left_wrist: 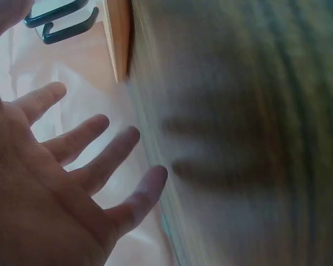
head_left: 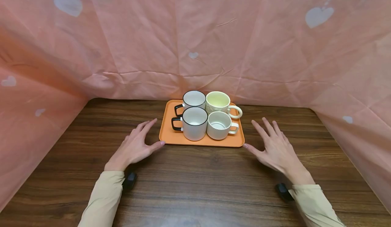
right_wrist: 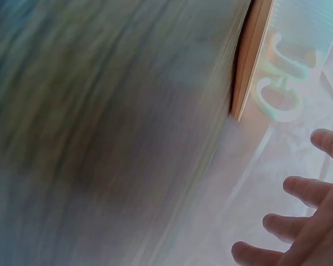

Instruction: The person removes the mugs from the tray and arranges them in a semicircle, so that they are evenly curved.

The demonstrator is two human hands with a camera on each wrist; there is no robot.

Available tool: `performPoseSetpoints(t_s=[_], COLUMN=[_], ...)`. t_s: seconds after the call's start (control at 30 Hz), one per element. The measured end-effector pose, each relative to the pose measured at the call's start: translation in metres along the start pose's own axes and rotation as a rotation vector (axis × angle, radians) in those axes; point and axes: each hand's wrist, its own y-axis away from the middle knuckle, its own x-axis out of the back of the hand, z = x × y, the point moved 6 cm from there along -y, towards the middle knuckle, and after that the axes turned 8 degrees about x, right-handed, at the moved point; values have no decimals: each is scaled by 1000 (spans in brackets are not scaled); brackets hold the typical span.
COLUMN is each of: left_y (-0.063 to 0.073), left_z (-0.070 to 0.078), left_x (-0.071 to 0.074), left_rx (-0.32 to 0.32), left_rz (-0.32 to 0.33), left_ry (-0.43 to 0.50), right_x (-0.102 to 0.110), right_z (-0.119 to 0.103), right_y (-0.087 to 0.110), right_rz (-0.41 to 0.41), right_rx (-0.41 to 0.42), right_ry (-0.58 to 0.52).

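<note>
An orange tray [head_left: 171,137] lies toward the back of the table and carries several mugs. On its left stand two white mugs with black rims and black handles, a front one [head_left: 194,128] and a back one [head_left: 194,99]. To the right are a pale yellow mug [head_left: 217,99] with a round handle and, before it, a small white cup [head_left: 218,128]. My left hand [head_left: 134,145] is spread beside the tray's left front corner, thumb tip right at the rim. My right hand [head_left: 275,149] mirrors it at the right front corner, fingers apart and holding nothing.
The brown wooden table [head_left: 201,186] reaches back to a pink cloth [head_left: 195,33] with white hearts, which hangs behind and on both sides. A dark wrist device [head_left: 129,180] shows at the left sleeve, another device [head_left: 284,192] at the right.
</note>
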Motion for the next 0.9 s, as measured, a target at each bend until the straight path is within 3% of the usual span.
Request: performPoseSetpoints(t_s=[0.4, 0.9], left_y=[-24, -49], left_z=[5, 9], left_x=[-4, -10], left_rx=[-28, 6], left_rz=[-85, -209], left_ry=[100, 194], right_x=[-5, -16], right_z=[-18, -34], right_y=[-20, -45], right_rz=[46, 12], right_rx=[97, 84], right_ry=[-58, -224])
